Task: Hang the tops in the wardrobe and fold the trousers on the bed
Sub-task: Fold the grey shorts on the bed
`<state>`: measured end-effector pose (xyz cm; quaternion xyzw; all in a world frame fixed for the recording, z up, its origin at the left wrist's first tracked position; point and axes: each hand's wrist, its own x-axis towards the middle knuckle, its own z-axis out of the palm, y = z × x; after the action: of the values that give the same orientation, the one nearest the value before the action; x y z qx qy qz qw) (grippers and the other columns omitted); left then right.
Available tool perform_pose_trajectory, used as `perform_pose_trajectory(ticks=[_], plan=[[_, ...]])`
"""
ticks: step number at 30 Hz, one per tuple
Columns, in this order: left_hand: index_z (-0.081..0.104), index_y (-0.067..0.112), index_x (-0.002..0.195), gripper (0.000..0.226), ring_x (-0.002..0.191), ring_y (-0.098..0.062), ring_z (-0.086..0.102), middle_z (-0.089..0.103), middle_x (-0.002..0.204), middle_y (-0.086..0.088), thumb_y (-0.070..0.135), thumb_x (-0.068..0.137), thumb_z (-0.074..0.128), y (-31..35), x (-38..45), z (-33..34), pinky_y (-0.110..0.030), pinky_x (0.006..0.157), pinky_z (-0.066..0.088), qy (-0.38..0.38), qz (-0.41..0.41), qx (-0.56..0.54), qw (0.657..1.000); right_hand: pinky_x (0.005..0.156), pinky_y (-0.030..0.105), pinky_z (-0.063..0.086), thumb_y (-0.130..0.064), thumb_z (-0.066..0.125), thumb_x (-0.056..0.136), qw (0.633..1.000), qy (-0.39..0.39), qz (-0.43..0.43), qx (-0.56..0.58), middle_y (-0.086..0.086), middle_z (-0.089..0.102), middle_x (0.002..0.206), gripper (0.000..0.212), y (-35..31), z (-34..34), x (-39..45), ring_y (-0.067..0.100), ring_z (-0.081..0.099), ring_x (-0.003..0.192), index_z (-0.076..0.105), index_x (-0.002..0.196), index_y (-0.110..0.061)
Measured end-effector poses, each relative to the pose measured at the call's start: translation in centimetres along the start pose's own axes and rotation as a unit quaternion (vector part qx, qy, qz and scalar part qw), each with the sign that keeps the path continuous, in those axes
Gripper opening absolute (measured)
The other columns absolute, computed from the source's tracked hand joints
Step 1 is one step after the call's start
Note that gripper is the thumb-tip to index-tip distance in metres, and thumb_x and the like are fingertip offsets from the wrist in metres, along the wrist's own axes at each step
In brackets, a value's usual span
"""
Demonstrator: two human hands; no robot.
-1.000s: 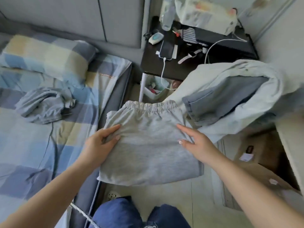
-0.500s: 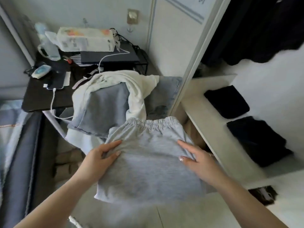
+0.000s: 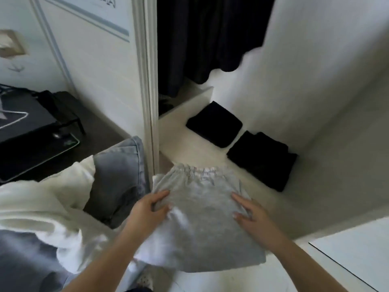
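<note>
Now at the wardrobe shelf's front edge

Folded light-grey sweat trousers (image 3: 202, 220) with a gathered waistband are held over the white wardrobe shelf (image 3: 210, 157), near two folded black garments (image 3: 261, 159). Left hand (image 3: 147, 213) and right hand (image 3: 252, 218) each grip a side, thumbs on top.

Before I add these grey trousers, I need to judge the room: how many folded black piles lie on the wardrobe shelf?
2. One pile lies further back, near the hanging dark clothes; the other pile is beside it, nearer the front. More may be hidden out of view.
</note>
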<state>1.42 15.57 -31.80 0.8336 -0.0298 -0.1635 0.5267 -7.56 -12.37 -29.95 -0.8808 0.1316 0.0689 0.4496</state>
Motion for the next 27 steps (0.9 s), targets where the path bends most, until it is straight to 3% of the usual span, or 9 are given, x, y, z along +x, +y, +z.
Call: perform_pose_trajectory(ticks=[2, 3, 5, 9, 16, 18, 22, 24, 27], plan=[[0.062, 0.031, 0.121, 0.042, 0.099, -0.016, 0.062, 0.057, 0.114, 0.006, 0.021, 0.082, 0.074, 0.9, 3.3, 1.1, -0.030, 0.084, 0.054, -0.036, 0.004, -0.002, 0.999, 0.106, 0.019, 0.035, -0.017, 0.061, 0.092, 0.999, 0.025, 0.038, 0.002, -0.004, 0.041, 0.138, 0.049, 0.5, -0.4, 1.2, 0.011, 0.042, 0.128, 0.041, 0.125, -0.047], [0.062, 0.027, 0.123, 0.043, 0.105, -0.018, 0.060, 0.057, 0.115, 0.004, 0.020, 0.082, 0.074, 1.3, 5.0, 1.8, -0.032, 0.091, 0.051, -0.050, 0.014, 0.010, 0.999, 0.106, 0.021, 0.034, -0.018, 0.061, 0.092, 0.998, 0.042, 0.054, 0.001, -0.004, 0.040, 0.139, 0.049, 0.7, -0.6, 1.8, 0.012, 0.041, 0.129, 0.041, 0.127, -0.046], [0.061, 0.020, 0.127, 0.045, 0.112, -0.016, 0.055, 0.056, 0.119, 0.003, 0.018, 0.083, 0.073, 2.0, 7.7, 3.0, -0.024, 0.095, 0.043, -0.076, 0.035, 0.036, 0.996, 0.104, 0.018, 0.030, -0.019, 0.060, 0.093, 0.994, 0.070, 0.084, -0.014, -0.002, 0.039, 0.141, 0.050, 1.1, -0.7, 2.8, 0.013, 0.040, 0.129, 0.041, 0.135, -0.038], [0.058, 0.012, 0.130, 0.044, 0.112, -0.012, 0.051, 0.055, 0.123, -0.001, 0.009, 0.086, 0.068, 3.5, 11.9, 5.6, 0.002, 0.078, 0.035, -0.159, 0.040, 0.047, 0.985, 0.098, 0.010, 0.024, -0.018, 0.058, 0.093, 0.981, 0.118, 0.145, -0.041, 0.000, 0.036, 0.146, 0.058, 2.9, -0.6, 4.2, 0.016, 0.038, 0.133, 0.035, 0.145, -0.029], [0.039, 0.017, 0.144, 0.061, 0.132, -0.021, 0.040, 0.037, 0.145, -0.006, 0.015, 0.089, 0.065, 5.6, 20.2, 9.5, -0.022, 0.107, 0.030, -0.273, 0.106, 0.182, 0.939, 0.088, 0.003, 0.022, -0.023, 0.058, 0.092, 0.965, 0.175, 0.186, -0.065, 0.001, 0.032, 0.147, 0.064, 7.0, -2.8, 8.0, 0.011, 0.039, 0.128, 0.029, 0.148, -0.030], [0.034, 0.018, 0.146, 0.065, 0.133, -0.022, 0.039, 0.034, 0.149, -0.007, 0.019, 0.089, 0.065, 6.2, 22.7, 11.1, -0.023, 0.107, 0.031, -0.290, 0.122, 0.219, 0.924, 0.085, 0.002, 0.024, -0.022, 0.059, 0.091, 0.963, 0.175, 0.190, -0.071, 0.006, 0.035, 0.144, 0.064, 8.4, -3.9, 10.0, 0.016, 0.043, 0.126, 0.029, 0.147, -0.027], [0.030, 0.021, 0.148, 0.068, 0.136, -0.018, 0.036, 0.029, 0.153, -0.004, 0.026, 0.090, 0.064, 9.5, 29.2, 15.3, -0.019, 0.106, 0.028, -0.303, 0.159, 0.254, 0.905, 0.079, -0.010, 0.020, -0.014, 0.059, 0.091, 0.961, 0.197, 0.185, -0.055, 0.008, 0.037, 0.139, 0.064, 10.2, -8.2, 15.4, 0.008, 0.043, 0.114, 0.029, 0.147, -0.023], [0.029, 0.020, 0.148, 0.071, 0.139, -0.017, 0.032, 0.026, 0.155, -0.006, 0.025, 0.088, 0.066, 11.8, 32.6, 17.8, -0.020, 0.109, 0.026, -0.297, 0.195, 0.248, 0.901, 0.083, -0.008, 0.021, -0.010, 0.059, 0.090, 0.955, 0.229, 0.185, -0.046, 0.009, 0.036, 0.141, 0.063, 11.1, -11.3, 18.2, 0.016, 0.044, 0.122, 0.032, 0.146, -0.019], [0.030, 0.019, 0.148, 0.071, 0.139, -0.017, 0.030, 0.025, 0.154, -0.005, 0.022, 0.087, 0.068, 15.5, 37.6, 22.1, -0.014, 0.107, 0.020, -0.292, 0.260, 0.230, 0.891, 0.093, 0.007, 0.024, -0.010, 0.060, 0.090, 0.939, 0.272, 0.199, -0.065, 0.015, 0.036, 0.145, 0.062, 13.1, -16.6, 22.2, 0.027, 0.039, 0.132, 0.035, 0.146, -0.017]])
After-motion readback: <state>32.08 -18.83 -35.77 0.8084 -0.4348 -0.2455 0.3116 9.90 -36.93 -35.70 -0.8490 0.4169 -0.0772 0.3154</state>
